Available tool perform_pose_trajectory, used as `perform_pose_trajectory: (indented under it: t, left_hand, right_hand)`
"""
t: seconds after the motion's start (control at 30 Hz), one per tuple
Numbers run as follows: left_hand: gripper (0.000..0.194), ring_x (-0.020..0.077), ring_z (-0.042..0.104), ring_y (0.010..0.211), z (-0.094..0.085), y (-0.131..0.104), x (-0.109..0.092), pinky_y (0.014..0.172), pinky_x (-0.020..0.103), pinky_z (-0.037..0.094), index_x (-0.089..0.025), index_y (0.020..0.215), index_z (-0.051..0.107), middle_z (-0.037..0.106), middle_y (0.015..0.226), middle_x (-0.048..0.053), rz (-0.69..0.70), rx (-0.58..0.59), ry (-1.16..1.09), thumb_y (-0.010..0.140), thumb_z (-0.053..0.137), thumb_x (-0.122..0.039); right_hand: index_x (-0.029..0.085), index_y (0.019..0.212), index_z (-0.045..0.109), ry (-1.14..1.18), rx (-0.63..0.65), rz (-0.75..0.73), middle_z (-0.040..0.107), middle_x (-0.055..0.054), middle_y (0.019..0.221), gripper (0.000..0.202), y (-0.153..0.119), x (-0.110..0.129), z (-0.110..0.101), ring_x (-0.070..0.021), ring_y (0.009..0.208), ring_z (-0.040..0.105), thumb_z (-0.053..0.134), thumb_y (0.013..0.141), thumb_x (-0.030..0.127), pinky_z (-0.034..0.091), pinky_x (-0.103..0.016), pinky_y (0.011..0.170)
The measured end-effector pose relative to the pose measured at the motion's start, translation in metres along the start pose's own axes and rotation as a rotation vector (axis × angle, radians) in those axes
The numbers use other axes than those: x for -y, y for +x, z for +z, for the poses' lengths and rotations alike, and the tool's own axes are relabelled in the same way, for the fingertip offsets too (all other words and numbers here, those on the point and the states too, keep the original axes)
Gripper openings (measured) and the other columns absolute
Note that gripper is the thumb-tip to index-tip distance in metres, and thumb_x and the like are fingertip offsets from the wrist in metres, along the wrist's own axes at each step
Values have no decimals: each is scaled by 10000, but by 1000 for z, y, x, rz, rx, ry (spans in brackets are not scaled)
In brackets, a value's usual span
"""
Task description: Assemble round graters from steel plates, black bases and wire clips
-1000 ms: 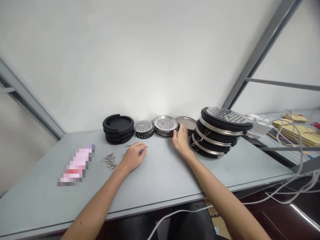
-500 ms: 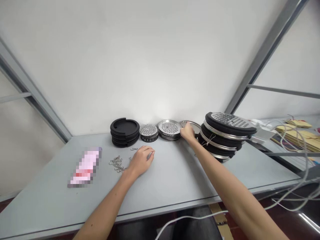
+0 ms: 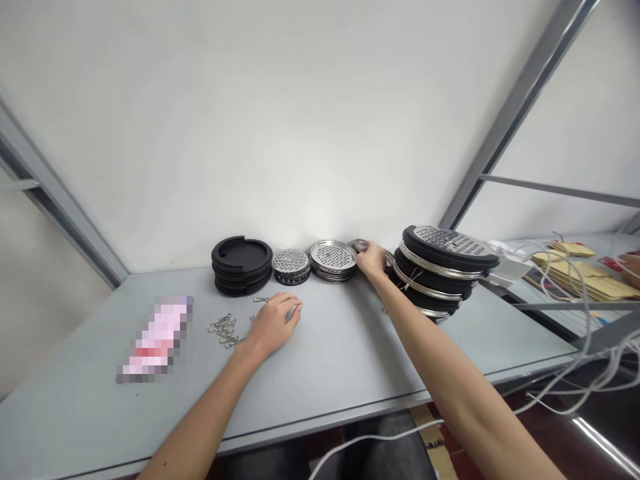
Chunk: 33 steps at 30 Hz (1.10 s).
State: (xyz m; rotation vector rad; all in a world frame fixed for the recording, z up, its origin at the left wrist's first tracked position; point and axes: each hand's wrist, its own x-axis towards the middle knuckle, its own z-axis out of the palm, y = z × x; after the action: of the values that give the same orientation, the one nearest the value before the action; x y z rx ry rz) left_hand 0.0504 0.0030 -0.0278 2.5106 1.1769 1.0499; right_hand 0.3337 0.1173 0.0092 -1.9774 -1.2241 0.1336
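Left hand (image 3: 273,325) lies loosely curled on the table (image 3: 325,373), just beside the metal clips (image 3: 225,329); I cannot tell whether it holds anything. Farther off, my right hand (image 3: 371,257) has moved from beside the perforated discs (image 3: 334,256) to the plain metal plates (image 3: 389,257), now at its fingers, its grip too blurred to tell.

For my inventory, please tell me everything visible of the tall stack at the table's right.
The tall stack has round black layers alternating with shiny, metal-looking rims; a perforated silver plate tops it. Thin loops hang on its left side. It stands on the table; the right forearm hides its lower left.
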Motion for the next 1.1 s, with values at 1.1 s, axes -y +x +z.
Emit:
perform_pose_trajectory:
  t: [1.1]
  left_hand:
    - [134,201,639,903,-22,3,-13,841,355,480,-253,916,726,714,958,35,237,281,38,923,597,-287]
  right_hand:
    - [173,936,720,744,531,-583,728,-48,777,212,-75,-15,-40,-186,757,675,620,861,343,531,-339,742]
